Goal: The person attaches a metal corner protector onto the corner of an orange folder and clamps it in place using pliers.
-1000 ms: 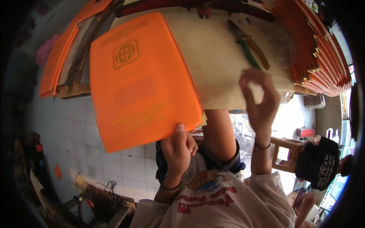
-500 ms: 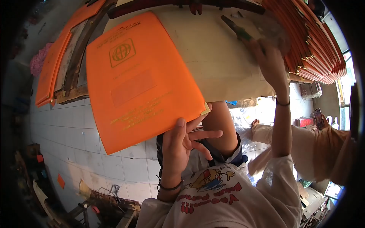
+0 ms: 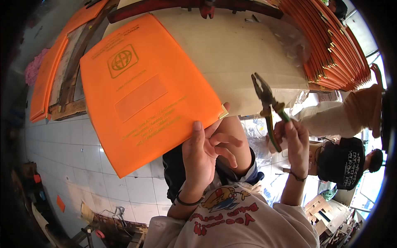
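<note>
My left hand point(image 3: 204, 151) pinches the lower right edge of an orange folder point(image 3: 144, 95), thumb on top and some fingers underneath. Gold lettering, a round emblem and a clear rectangular window mark its cover. Close to my thumb, a gold metal corner piece point(image 3: 223, 111) caps the folder's corner. My right hand point(image 3: 292, 136) grips a pair of pliers point(image 3: 266, 99) by the green-and-black handles. Their jaws point up and left, slightly parted and empty, a little to the right of the folder's corner and apart from it.
A brown paper-covered table point(image 3: 248, 58) lies ahead, with a dark red metal bar point(image 3: 161, 8) along its far side. At right stands a tall stack of orange folders point(image 3: 339, 45); more folders point(image 3: 51, 82) lie at left. Two other people point(image 3: 347, 161) are at the right.
My right hand has lifted the pliers off the table and brought them down towards my body, beside the folder. The folder has shifted slightly left. Another person has come into view at right.
</note>
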Demonstrator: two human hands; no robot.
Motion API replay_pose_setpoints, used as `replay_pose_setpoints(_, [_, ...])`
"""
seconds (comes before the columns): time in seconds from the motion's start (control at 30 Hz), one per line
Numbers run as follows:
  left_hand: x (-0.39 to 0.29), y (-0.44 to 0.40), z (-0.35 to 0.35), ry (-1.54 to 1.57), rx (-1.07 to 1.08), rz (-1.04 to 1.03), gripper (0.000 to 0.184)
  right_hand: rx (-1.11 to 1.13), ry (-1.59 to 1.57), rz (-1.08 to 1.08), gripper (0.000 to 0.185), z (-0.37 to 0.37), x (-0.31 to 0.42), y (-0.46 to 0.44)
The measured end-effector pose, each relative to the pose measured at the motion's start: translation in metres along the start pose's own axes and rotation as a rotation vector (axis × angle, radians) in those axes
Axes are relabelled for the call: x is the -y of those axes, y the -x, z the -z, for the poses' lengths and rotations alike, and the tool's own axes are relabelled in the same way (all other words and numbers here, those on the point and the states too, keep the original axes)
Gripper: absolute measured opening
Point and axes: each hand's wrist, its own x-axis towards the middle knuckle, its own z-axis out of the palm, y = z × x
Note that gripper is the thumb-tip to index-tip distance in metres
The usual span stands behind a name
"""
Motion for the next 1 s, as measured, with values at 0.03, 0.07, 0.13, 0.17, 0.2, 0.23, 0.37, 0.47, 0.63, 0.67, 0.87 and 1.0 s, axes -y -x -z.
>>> replay_pose_setpoints(0.03, [0.002,0.000,0.001,-0.028,0.001,-0.018,0.065,0.034,-0.035,0.024,0.046,-0.001,-0.004,0.005])
replay_pose_setpoints(0.07, [0.004,0.000,0.002,-0.055,0.002,-0.034,0.065,0.047,-0.056,0.012,0.046,-0.001,-0.006,0.009])
replay_pose_setpoints(0.13, [0.008,0.001,0.003,-0.079,0.003,-0.046,0.065,0.032,-0.115,-0.020,0.046,-0.008,-0.004,0.016])
replay_pose_setpoints(0.17, [0.007,0.001,0.004,-0.077,0.002,-0.043,0.066,0.005,-0.154,-0.037,0.047,-0.016,-0.001,0.019])
replay_pose_setpoints(0.2, [0.008,0.000,0.005,-0.076,0.000,-0.042,0.066,0.079,-0.155,-0.086,0.051,-0.010,-0.002,0.020])
replay_pose_setpoints(0.23, [0.007,0.000,0.005,-0.070,0.005,-0.031,0.066,0.077,-0.118,-0.065,0.053,-0.008,-0.003,0.022])
replay_pose_setpoints(0.37, [0.008,0.000,0.007,-0.096,-0.009,-0.018,0.065,0.090,-0.094,-0.028,0.056,-0.010,-0.010,0.023])
replay_pose_setpoints(0.47, [0.007,-0.002,0.008,-0.131,0.001,-0.018,0.065,0.169,-0.269,-0.095,0.056,-0.018,-0.008,0.027])
replay_pose_setpoints(0.63, [0.008,0.000,0.011,-0.157,0.011,-0.018,0.064,0.222,-0.287,-0.185,0.052,-0.025,-0.023,0.039])
replay_pose_setpoints(0.67, [0.006,-0.001,0.009,-0.177,0.004,-0.022,0.064,0.225,-0.296,-0.201,0.050,-0.026,-0.027,0.043])
replay_pose_setpoints(0.87, [0.011,-0.001,0.010,-0.233,-0.040,-0.058,0.067,0.255,-0.289,-0.181,0.047,-0.036,-0.029,0.057])
replay_pose_setpoints(1.0, [0.014,-0.002,0.008,-0.246,-0.053,-0.090,0.068,0.249,-0.208,-0.124,0.048,-0.046,-0.007,0.057])
